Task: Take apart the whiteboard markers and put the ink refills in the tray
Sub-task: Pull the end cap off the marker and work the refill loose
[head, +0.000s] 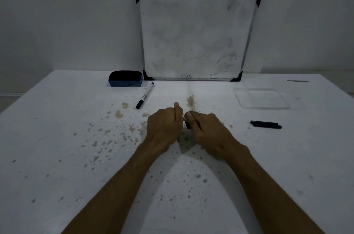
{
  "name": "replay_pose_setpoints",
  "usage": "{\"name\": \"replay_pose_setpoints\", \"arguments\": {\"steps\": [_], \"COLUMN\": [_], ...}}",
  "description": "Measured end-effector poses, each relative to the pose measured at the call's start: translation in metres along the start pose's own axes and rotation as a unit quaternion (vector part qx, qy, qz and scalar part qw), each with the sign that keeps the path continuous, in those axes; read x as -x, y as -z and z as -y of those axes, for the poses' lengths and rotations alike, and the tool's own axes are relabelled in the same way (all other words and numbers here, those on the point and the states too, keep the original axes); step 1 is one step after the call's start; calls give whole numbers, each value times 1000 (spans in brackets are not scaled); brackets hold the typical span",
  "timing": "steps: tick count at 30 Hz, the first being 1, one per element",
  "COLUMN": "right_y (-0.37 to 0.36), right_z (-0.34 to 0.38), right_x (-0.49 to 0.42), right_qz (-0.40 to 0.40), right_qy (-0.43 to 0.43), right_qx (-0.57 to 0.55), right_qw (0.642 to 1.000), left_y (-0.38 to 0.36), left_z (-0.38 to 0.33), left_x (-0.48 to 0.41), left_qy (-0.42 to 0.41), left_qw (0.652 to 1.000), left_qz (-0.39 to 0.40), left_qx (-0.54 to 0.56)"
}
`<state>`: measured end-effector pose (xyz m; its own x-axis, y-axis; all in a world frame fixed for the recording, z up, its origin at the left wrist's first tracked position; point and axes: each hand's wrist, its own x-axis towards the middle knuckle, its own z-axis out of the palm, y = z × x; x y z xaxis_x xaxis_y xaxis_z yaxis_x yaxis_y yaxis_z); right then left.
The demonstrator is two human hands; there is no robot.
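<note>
My left hand (pixel 164 126) and my right hand (pixel 208 130) meet at the table's middle, both closed around one whiteboard marker (pixel 185 119). Only a short pale piece and a dark end of it show between the fists. A second marker (pixel 145 96), white with a black cap, lies at the back left, apart from my hands. Two black ink refills (pixel 265 124) lie side by side on the table to the right. The clear plastic tray (pixel 261 98) sits at the back right with nothing in it.
A blue board eraser (pixel 125 79) rests at the back left. A small whiteboard (pixel 195 34) leans against the wall behind the table. The white tabletop (pixel 76 147) is speckled with brown stains.
</note>
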<state>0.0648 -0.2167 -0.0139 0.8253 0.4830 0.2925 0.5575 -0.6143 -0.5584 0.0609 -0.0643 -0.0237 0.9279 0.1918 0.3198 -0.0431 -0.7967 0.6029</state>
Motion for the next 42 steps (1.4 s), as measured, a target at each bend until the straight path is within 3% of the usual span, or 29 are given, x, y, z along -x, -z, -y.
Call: {"name": "replay_pose_setpoints", "arguments": {"steps": [3, 5, 7, 10, 15, 21, 24, 26, 30, 36, 37, 40, 42], "right_y": [7, 12, 7, -5, -13, -20, -18, -16, -16, 2, 6, 7, -1], "right_z": [-15, -21, -22, -22, -32, -39, -39, -38, -38, -11, -7, -1, -1], "right_x": [-7, -6, -2, -2, -6, -10, -10, -11, -9, -11, -9, -2, -1], "right_qz": [-81, -132, -130, -108, -98, -119, -136, -137, -136, -349, -330, -141, -111], "right_qy": [42, 34, 25, 9, 28, 35, 39, 54, 84, 63, 71, -16, -78], "right_qx": [123, 122, 78, 46, 76, 116, 118, 105, 96, 42, -5, -171, -214], "right_qw": [988, 983, 988, 993, 992, 985, 983, 984, 982, 934, 941, 975, 967], "left_y": [15, 23, 20, 4, 0, -1, 5, 10, 5, 6, 6, 4, 3], "left_z": [13, 26, 24, 27, 51, 54, 38, 22, 13, 7, 4, 1, 1], "left_x": [-12, -13, -5, -9, -20, -18, -12, -4, 2, 2, 2, 2, 1], "left_qy": [125, 154, 126, 34, 35, 21, -32, -45, -41, 104, 129, 170, 175], "left_qw": [990, 985, 989, 999, 993, 996, 997, 993, 983, 933, 919, 878, 859], "left_qz": [-60, -69, -36, -37, -27, -34, -70, -29, -2, -39, -37, 4, 28], "left_qx": [-9, 33, 66, -16, -108, -81, 5, 101, 178, 341, 372, 448, 481]}}
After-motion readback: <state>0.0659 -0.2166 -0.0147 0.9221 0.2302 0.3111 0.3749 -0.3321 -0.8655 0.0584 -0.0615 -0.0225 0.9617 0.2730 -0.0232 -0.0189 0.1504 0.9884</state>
